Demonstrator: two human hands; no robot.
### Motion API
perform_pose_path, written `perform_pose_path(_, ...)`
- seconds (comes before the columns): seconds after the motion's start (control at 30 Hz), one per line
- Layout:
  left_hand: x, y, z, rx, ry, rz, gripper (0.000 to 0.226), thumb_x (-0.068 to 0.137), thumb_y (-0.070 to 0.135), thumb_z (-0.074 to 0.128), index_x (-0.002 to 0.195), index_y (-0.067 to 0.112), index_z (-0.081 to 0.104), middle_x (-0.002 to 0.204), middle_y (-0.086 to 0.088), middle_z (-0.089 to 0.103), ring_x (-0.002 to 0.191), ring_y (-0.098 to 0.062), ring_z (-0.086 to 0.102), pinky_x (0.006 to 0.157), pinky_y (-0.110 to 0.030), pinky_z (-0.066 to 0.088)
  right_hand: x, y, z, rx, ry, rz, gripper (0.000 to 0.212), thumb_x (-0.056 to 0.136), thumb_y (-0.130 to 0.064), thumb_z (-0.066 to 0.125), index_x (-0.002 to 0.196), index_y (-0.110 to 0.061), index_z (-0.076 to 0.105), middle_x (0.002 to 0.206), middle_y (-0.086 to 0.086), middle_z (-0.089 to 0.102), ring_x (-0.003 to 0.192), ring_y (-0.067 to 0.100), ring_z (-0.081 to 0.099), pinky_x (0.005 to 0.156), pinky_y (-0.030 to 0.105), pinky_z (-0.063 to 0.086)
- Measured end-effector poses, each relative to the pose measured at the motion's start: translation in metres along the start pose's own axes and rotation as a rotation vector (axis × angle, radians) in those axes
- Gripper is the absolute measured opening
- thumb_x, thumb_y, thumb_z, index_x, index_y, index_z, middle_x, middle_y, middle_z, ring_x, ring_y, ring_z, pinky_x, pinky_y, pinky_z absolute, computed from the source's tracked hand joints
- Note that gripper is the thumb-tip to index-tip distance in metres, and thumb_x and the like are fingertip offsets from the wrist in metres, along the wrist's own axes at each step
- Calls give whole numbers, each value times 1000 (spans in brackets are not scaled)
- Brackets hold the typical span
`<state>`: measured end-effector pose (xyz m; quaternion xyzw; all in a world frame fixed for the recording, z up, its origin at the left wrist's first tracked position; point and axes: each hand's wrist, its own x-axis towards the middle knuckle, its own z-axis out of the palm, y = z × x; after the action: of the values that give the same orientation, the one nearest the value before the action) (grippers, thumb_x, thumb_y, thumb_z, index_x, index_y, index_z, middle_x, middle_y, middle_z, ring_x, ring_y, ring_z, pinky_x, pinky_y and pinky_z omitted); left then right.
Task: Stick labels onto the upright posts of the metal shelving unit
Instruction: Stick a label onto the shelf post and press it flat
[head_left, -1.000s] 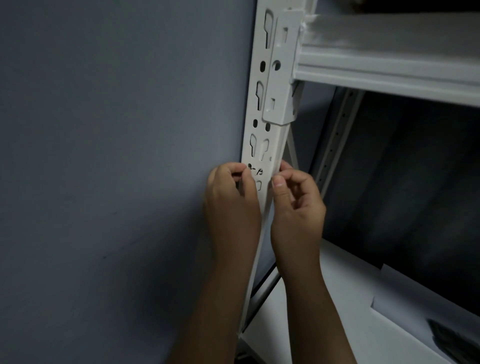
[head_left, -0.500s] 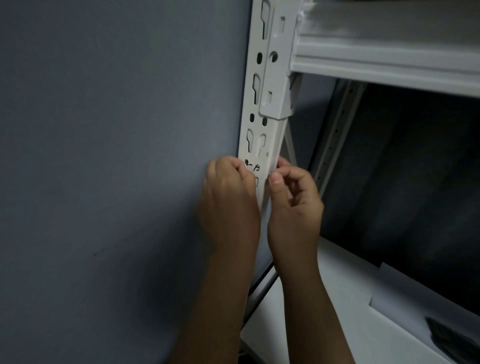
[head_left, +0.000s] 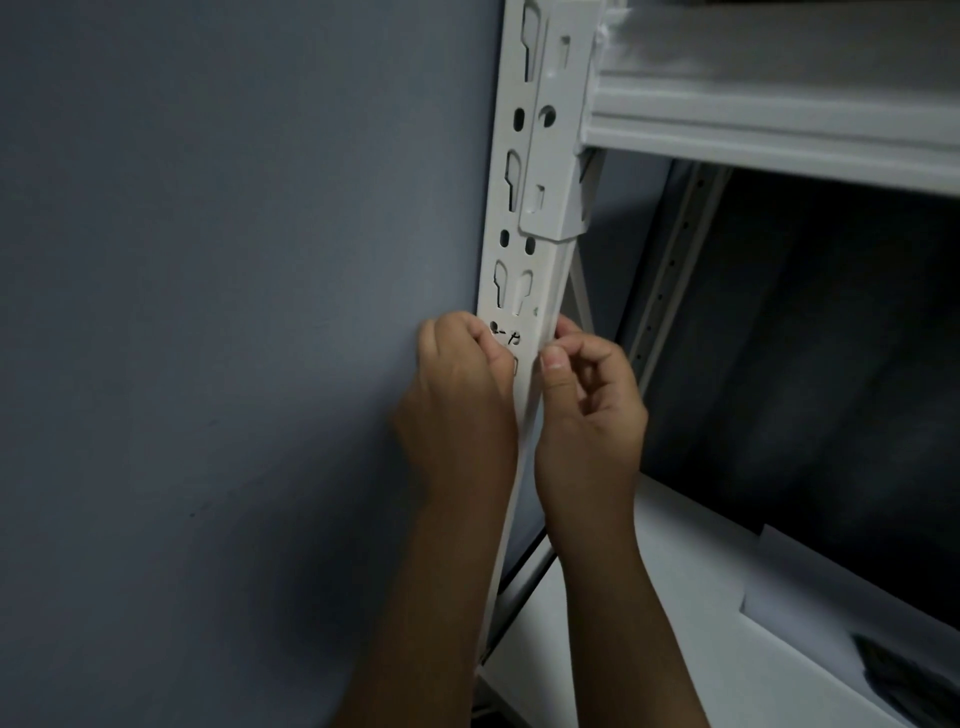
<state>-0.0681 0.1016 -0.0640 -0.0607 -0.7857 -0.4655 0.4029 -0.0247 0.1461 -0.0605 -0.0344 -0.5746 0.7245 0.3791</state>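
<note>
A white slotted upright post (head_left: 537, 270) of the metal shelving unit stands against the wall. A pale label (head_left: 511, 339) with black handwriting lies across the post's front face, just below a pair of keyhole slots. My left hand (head_left: 457, 410) holds the label's left end with curled fingers, thumb at the post's left edge. My right hand (head_left: 589, 421) pinches the label's right end at the post's right corner, thumb flat on the metal. Most of the label is hidden by my fingers.
A grey-blue wall (head_left: 234, 312) fills the left side. A white shelf beam (head_left: 779, 140) hooks into the post above. A lower white shelf (head_left: 649, 623) carries a sheet of paper (head_left: 810, 587) and a dark object (head_left: 914, 675). A rear post (head_left: 670, 270) stands behind.
Both hands stay at the same spot on the post holding the label. The view has shifted slightly; my right thumb has settled a little lower on the post's edge.
</note>
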Motion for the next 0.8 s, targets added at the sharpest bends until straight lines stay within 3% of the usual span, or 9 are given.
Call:
perform_pose_path(0.17, 0, -1, 2, 17, 19, 12, 10, 80, 6, 64, 74, 8, 57, 74, -7, 59, 49, -12, 39, 44, -10, 11, 0, 0, -1, -5, -5, 8, 14, 94, 0, 51, 86, -11, 56, 115, -12, 61, 94, -12, 62, 74, 8, 50)
perform_pose_path(0.53, -3, -1, -1, -7, -61, -20, 6, 89, 12, 58, 84, 10, 56, 88, -3, 56, 63, -10, 46, 47, -10, 18, 0, -2, -4, 2, -15, 28, 14, 95, 0, 50, 87, -11, 56, 114, -13, 61, 90, -14, 62, 72, 7, 50)
perform_pose_path(0.6, -4, 0, -3, -32, -119, -59, 6, 92, 16, 54, 87, 12, 55, 91, 4, 51, 67, -7, 44, 43, -13, 30, 0, -3, -4, 4, -18, 27, 14, 95, 0, 49, 87, -10, 56, 114, -14, 61, 90, -14, 62, 71, 7, 49)
perform_pose_path(0.63, -4, 1, -4, -55, -145, -74, 6, 92, 16, 53, 87, 13, 54, 91, 7, 48, 67, -6, 43, 50, -9, 37, 0, -3, -4, 3, -20, 25, 14, 95, 0, 49, 87, -10, 56, 114, -13, 61, 91, -14, 62, 71, 6, 49)
perform_pose_path(0.7, -4, 2, -7, -108, -174, -94, 7, 92, 16, 52, 86, 15, 50, 89, 11, 44, 63, -5, 43, 61, 0, 36, 0, -2, -4, 5, -16, 25, 14, 94, 0, 50, 88, -11, 57, 114, -13, 61, 91, -14, 62, 71, 6, 48)
perform_pose_path(0.8, -3, 1, -9, -160, -171, -127, 10, 93, 15, 50, 84, 19, 47, 84, 13, 43, 66, 7, 46, 58, -1, 36, 0, -2, -3, 25, -9, 23, 15, 94, 1, 50, 88, -11, 57, 113, -12, 62, 91, -12, 63, 72, 6, 49)
